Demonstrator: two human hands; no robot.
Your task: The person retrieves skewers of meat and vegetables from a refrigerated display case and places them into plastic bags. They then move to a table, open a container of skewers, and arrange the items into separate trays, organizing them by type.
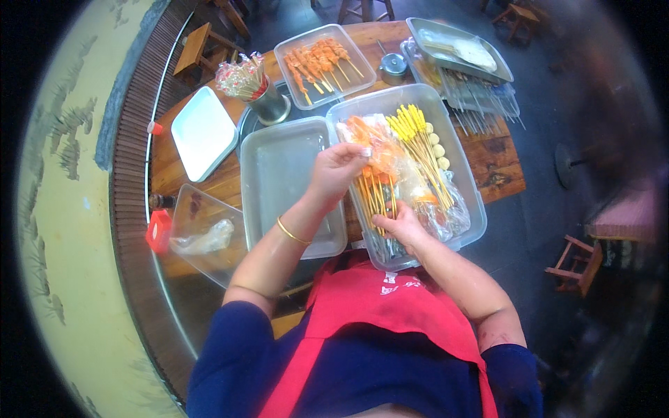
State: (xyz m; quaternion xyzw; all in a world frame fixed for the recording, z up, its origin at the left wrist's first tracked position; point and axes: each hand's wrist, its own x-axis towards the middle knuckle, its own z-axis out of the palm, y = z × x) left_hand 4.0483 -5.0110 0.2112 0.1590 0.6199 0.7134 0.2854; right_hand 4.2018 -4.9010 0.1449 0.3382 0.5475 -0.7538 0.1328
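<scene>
My right hand [401, 225] is closed around the lower sticks of several orange meat skewers [373, 190], partly wrapped in a clear plastic bag [400, 157]. Over the bag, my left hand [342, 166] has its thumb and fingertips pinched together at the plastic; the exact grip is hard to tell. Both hands are over a translucent plastic bin [473, 209]. Inside it, yellow-tipped skewers [410, 125] lie beside pale balls [438, 149], with more bagged food nearer me. To the left stands a second translucent bin [292, 177] with nothing visible inside.
Behind are a tray of orange skewers [366, 78], a metal canister [274, 107] of wrapped sticks and a lidded pot [393, 67]. White trays [204, 133], a clear container [183, 224] and a red box [158, 232] sit left. Stacked trays [502, 65] and metal skewers [475, 112] are at the back right.
</scene>
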